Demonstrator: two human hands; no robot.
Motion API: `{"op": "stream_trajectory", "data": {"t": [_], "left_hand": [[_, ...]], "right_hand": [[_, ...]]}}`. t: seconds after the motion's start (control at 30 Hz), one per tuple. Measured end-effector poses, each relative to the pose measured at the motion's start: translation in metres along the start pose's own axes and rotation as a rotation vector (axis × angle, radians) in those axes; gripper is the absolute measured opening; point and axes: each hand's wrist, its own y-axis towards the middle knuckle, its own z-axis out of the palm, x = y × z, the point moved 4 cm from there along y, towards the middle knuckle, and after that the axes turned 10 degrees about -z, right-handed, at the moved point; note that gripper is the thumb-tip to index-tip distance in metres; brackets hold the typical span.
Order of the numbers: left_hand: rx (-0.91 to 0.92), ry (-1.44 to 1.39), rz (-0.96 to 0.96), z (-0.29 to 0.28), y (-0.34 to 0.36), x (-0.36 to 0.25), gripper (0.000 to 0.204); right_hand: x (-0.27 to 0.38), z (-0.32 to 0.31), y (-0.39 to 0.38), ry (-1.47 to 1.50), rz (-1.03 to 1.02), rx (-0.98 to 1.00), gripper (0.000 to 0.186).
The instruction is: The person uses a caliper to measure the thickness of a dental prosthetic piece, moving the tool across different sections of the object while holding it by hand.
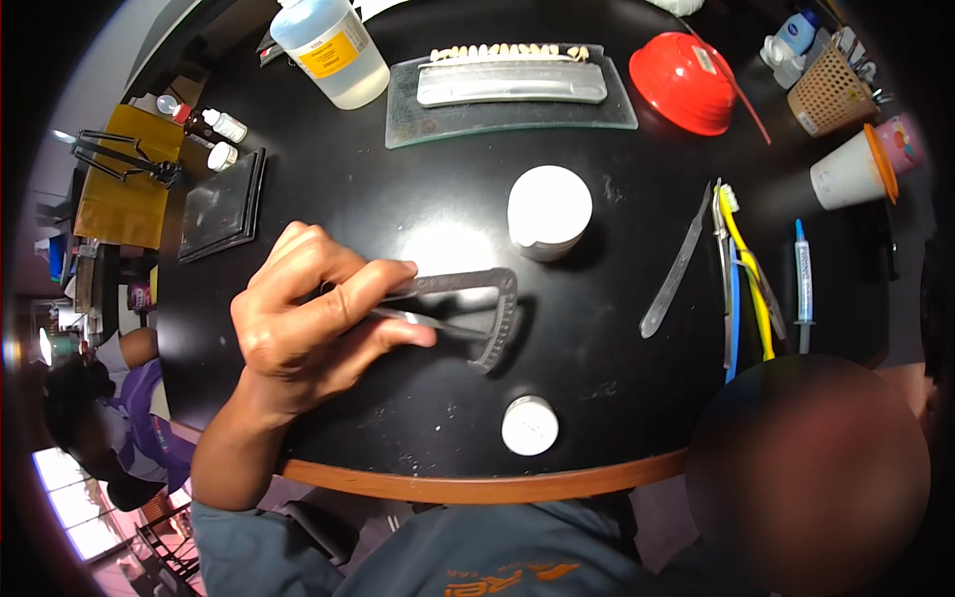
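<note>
My left hand (308, 308) is closed around a metal caliper gauge (453, 282), gripped between thumb and fingers. The gauge has a curved, toothed-looking scale at its right end and hangs over the black table. To the right of its scale and farther back stands a white lidded jar (549, 204). Nearer the table's front edge, a small round white container (529, 426) sits below the gauge. I cannot make out my right hand; a round blurred patch hides the lower right.
At the back, a row of teeth (507, 52) rests on a glass slab (497, 121), near a bottle (343, 60) and red bowl (681, 85). A scalpel-like tool (674, 274), yellow toothbrush (751, 274) and syringe (804, 284) lie right. Another person (129, 418) is at left.
</note>
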Motion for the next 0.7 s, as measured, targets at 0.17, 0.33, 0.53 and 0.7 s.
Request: {"op": "stream_trajectory", "data": {"t": [0.17,0.33,0.53,0.7], "left_hand": [[0.037,-0.013,-0.018,-0.003,-0.007,0.003,0.049],[-0.045,-0.092,-0.013,-0.005,-0.006,0.007,0.038],[-0.116,-0.161,-0.057,-0.013,-0.014,0.016,0.039],[-0.131,-0.184,-0.027,-0.015,-0.017,0.015,0.038]], "right_hand": [[-0.006,0.012,0.005,0.021,-0.002,-0.002,0.039],[-0.009,0.035,0.015,-0.025,-0.001,0.051,0.038],[-0.028,0.105,0.037,-0.242,0.061,0.342,0.038],[-0.042,0.155,0.026,-0.151,0.149,0.543,0.025]]}}
